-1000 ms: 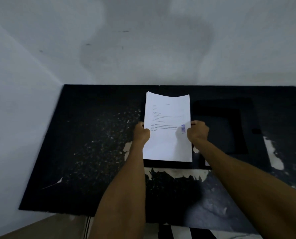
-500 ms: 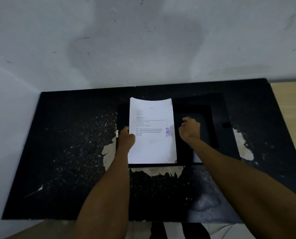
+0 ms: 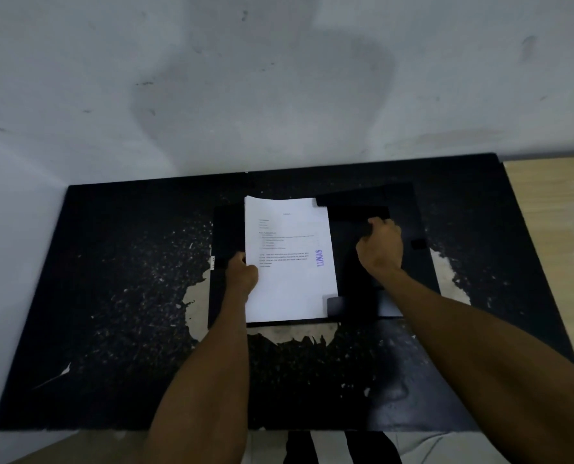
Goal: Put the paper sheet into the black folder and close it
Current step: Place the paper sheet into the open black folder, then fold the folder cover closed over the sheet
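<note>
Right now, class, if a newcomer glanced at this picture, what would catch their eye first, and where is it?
The white paper sheet stands out first: printed, with a purple stamp, it lies mid-table on the open black folder, its right corners under the folder's flaps. The left hand pinches its left edge, while the right hand grips a folder flap to its right. Around them, the black table shows pale worn patches.
</note>
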Demonstrator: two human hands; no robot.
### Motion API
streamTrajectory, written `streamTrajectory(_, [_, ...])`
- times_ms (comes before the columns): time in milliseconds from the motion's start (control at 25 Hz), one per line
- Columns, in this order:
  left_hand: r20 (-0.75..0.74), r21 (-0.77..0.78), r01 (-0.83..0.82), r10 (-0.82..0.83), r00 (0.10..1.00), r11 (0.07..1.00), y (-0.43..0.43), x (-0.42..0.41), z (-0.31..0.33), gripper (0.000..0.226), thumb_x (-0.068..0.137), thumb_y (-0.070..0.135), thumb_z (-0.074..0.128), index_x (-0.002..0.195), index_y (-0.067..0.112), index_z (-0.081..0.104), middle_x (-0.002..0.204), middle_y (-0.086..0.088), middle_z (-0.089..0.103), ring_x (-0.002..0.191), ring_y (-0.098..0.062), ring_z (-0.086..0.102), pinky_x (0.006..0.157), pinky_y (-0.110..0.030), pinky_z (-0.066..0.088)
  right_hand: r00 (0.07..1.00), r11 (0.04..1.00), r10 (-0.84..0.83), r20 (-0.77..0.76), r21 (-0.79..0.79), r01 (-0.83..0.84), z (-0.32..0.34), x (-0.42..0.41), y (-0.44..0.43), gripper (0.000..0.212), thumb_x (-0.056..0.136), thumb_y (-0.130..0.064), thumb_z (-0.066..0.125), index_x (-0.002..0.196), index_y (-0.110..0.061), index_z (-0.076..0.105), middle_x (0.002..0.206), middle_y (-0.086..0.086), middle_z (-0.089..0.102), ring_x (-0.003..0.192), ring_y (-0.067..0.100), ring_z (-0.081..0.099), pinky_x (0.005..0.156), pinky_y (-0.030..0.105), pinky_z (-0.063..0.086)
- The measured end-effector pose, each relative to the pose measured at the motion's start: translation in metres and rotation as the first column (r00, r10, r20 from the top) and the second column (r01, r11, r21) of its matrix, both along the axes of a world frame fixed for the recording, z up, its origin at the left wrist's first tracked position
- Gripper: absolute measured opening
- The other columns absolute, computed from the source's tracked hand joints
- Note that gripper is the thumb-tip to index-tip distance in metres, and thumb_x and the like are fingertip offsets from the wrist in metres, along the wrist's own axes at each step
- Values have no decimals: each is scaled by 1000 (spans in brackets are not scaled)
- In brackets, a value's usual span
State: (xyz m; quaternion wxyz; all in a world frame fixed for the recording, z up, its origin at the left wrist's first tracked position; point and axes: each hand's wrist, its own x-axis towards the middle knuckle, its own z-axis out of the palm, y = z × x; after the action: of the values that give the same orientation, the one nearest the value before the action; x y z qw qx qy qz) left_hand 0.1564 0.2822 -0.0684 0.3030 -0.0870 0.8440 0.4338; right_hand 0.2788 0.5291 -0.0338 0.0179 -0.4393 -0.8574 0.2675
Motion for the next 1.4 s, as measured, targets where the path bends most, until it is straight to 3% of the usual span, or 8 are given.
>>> streamTrajectory(280, [26, -3, 50, -49, 998, 999, 53, 25, 0, 39, 94, 5, 43, 132, 2, 53, 133, -20, 59, 105, -25, 61, 83, -31, 50, 960, 991, -135, 247, 38, 130, -8, 29, 25, 79, 83, -23, 61, 151, -11, 22, 161, 19, 14, 148, 38, 14, 113, 59, 25])
streamTrajectory(400, [-87, 3, -43, 43, 995, 999, 90, 47, 7, 67, 101, 21, 46, 157, 9, 13, 157, -17, 34, 140, -30, 43, 114, -41, 39, 948, 985, -146, 281, -49, 166, -13, 37, 34, 79, 87, -25, 57, 153, -9, 17, 162, 18, 12, 147, 38, 17, 111, 61, 27])
streamTrajectory(440, [-124, -29, -49, 45, 991, 998, 100, 52, 6, 66, 101, 25, 45, 157, 8, 13, 158, -17, 32, 142, -31, 40, 117, -43, 36, 950, 985, -140, 279, -63, 163, -14, 39, 38, 77, 88, -25, 55, 153, -8, 18, 161, 18, 13, 146, 38, 20, 110, 62, 29])
streamTrajectory(600, [-190, -110, 9, -30, 981, 994, 132, 63, 4, 46, 100, 31, 44, 113, -7, 64, 120, -25, 62, 111, -38, 63, 97, -44, 52, 965, 987, -110, 239, -86, 134, -15, 44, 48, 71, 92, -26, 52, 152, -5, 20, 159, 18, 19, 141, 40, 27, 107, 61, 33])
streamTrajectory(800, [-199, -180, 204, -239, 950, 962, 167, 76, 14, 52, 99, 41, 40, 102, -4, 67, 112, -21, 64, 101, -36, 65, 87, -48, 55, 972, 996, -60, 225, -45, 72, -17, 52, 53, 67, 94, -27, 49, 152, -5, 23, 158, 19, 23, 138, 41, 31, 107, 56, 37])
streamTrajectory(1040, [-202, -351, 334, -419, 885, 875, 168, 23, 14, 45, 100, 38, 40, 114, 3, 64, 115, -20, 66, 106, -37, 64, 90, -44, 53, 983, 997, -75, 168, 12, 74, -27, 57, 58, 60, 93, -25, 50, 149, -7, 36, 155, 19, 32, 129, 41, 47, 103, 48, 44])
streamTrajectory(1240, [-242, -361, 97, -193, 951, 927, 191, 59, 18, 37, 95, 36, 50, 100, 4, 67, 105, -18, 71, 98, -37, 68, 80, -40, 55, 982, 994, -105, 160, 50, 98, -24, 53, 58, 56, 92, -24, 50, 145, -6, 42, 152, 19, 38, 122, 42, 54, 98, 46, 47])
streamTrajectory(1400, [-254, -370, 107, -211, 944, 923, 195, 67, 20, 39, 93, 38, 51, 94, 4, 69, 99, -17, 73, 94, -36, 70, 77, -41, 56, 978, 993, -112, 176, 58, 103, -22, 51, 59, 54, 92, -25, 49, 144, -7, 44, 151, 19, 41, 117, 42, 57, 93, 45, 50])
